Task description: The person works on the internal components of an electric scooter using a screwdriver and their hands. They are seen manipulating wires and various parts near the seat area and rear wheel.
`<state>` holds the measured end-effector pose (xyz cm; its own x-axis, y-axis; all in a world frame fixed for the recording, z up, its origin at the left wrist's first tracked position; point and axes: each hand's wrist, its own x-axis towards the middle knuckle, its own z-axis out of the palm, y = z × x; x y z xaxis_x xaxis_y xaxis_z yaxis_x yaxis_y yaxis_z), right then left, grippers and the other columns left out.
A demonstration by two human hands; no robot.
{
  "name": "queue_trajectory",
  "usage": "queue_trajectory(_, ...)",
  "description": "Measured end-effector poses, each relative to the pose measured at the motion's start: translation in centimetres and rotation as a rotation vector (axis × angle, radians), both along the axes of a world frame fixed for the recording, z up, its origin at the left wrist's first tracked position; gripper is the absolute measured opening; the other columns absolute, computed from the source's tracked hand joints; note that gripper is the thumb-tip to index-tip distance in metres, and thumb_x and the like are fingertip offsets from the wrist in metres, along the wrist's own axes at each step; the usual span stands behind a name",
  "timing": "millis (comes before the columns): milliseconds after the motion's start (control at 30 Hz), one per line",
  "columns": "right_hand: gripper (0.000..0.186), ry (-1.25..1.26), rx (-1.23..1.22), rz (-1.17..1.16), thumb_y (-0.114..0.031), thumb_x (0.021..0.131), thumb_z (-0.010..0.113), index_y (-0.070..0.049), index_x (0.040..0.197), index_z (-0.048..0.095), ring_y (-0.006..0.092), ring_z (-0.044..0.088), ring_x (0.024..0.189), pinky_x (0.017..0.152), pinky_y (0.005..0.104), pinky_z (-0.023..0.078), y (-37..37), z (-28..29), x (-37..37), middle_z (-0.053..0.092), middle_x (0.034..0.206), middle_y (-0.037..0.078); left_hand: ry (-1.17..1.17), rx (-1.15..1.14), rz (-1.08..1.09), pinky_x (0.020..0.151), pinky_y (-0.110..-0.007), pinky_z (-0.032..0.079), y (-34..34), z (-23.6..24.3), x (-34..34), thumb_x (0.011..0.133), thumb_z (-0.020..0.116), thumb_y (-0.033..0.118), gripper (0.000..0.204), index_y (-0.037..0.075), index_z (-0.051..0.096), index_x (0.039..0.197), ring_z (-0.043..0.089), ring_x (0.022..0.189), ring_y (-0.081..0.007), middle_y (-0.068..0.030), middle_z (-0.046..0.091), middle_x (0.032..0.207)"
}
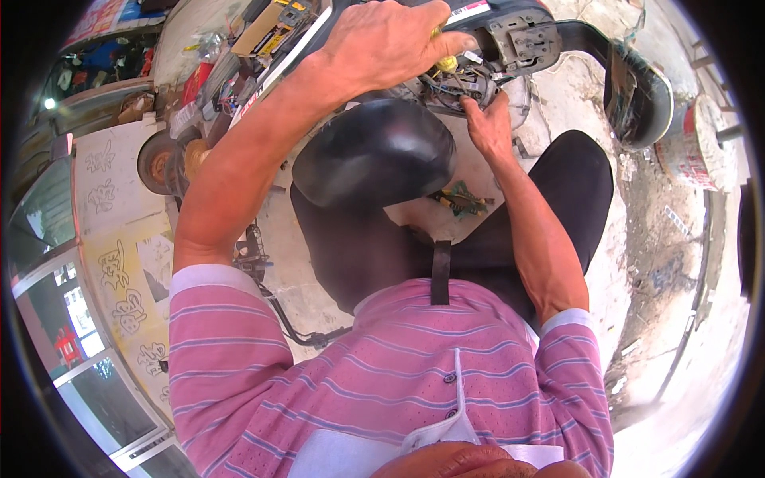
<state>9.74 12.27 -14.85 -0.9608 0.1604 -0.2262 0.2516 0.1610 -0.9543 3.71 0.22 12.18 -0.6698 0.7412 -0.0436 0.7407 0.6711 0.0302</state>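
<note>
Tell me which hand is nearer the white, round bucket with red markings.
Right. The right hand is to the bucket's left; the left hand is farther left.

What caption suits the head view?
Left hand grips something yellow over exposed wires, right hand at their near edge.

Outlined characters (pixel 127 311) (large ones) on yellowish panel (pixel 94 231)

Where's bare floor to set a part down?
Pale floor, right of the right thigh; a smaller patch between left forearm and left thigh. Crowded: wiring by the right hand; green-yellow bundle between the legs.
</note>
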Motion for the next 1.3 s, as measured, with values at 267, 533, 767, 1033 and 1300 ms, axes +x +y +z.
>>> queue_trajectory(267, 0.077, -0.041, 0.010, 0.019, -0.038, 0.081, 0.073, 0.019, 0.125, 0.046, 0.0488, 0.065, 0.110, 0.099, 0.0490, 0.050, 0.1, 0.1, -0.3, 0.064, 0.115, 0.039, -0.193, 0.288, -0.001, 0.088, -0.048, 0.052, -0.8, -1.3, -0.4, 0.096, 0.058, 0.017, 0.034, 0.004, 0.059, 0.128, 0.063, 0.098, -0.0401, -0.0226, 0.060, 0.109)
queue_trajectory(533, 0.077, -0.039, 0.012, -0.006, -0.036, 0.081, 0.073, 0.020, 0.126, 0.046, 0.0489, 0.065, 0.113, 0.100, 0.0483, 0.050, 0.1, -0.1, -0.3, 0.064, 0.116, 0.040, -0.136, 0.247, 0.054, 0.081, -0.048, 0.053, -0.1, -0.9, 0.9, 0.094, 0.062, 0.032, 0.037, 0.005, 0.058, 0.119, 0.066, 0.092, -0.0406, -0.0197, 0.066, 0.096)
queue_trajectory(767, 0.078, -0.056, 0.011, 0.008, -0.036, 0.081, 0.073, 0.020, 0.127, 0.045, 0.0483, 0.065, 0.113, 0.100, 0.0477, 0.050, 0.2, 0.6, -0.3, 0.064, 0.116, 0.039, -0.123, 0.230, 0.101, 0.079, -0.048, 0.054, -0.8, -2.2, 0.2, 0.094, 0.063, 0.033, 0.038, 0.008, 0.058, 0.123, 0.067, 0.092, -0.0406, -0.0194, 0.068, 0.097)
queue_trajectory(1033, 0.078, -0.041, 0.017, -0.016, -0.037, 0.081, 0.072, 0.020, 0.127, 0.045, 0.0479, 0.066, 0.111, 0.099, 0.0475, 0.050, 0.2, 0.4, -0.2, 0.065, 0.114, 0.038, -0.218, 0.139, 0.279, 0.082, -0.047, 0.054, -0.3, -0.6, 1.6, 0.091, 0.065, 0.022, 0.042, 0.008, 0.057, 0.130, 0.067, 0.096, -0.0387, -0.0197, 0.067, 0.102)
queue_trajectory(1300, 0.078, -0.036, 0.028, -0.007, -0.038, 0.080, 0.073, 0.018, 0.128, 0.046, 0.0486, 0.066, 0.111, 0.100, 0.0487, 0.049, 0.1, 0.5, -0.3, 0.065, 0.115, 0.039, -0.180, 0.196, 0.106, 0.089, -0.045, 0.051, -2.2, -1.4, 0.7, 0.098, 0.062, 0.026, 0.044, 0.012, 0.054, 0.139, 0.067, 0.102, -0.0386, -0.0224, 0.067, 0.114)
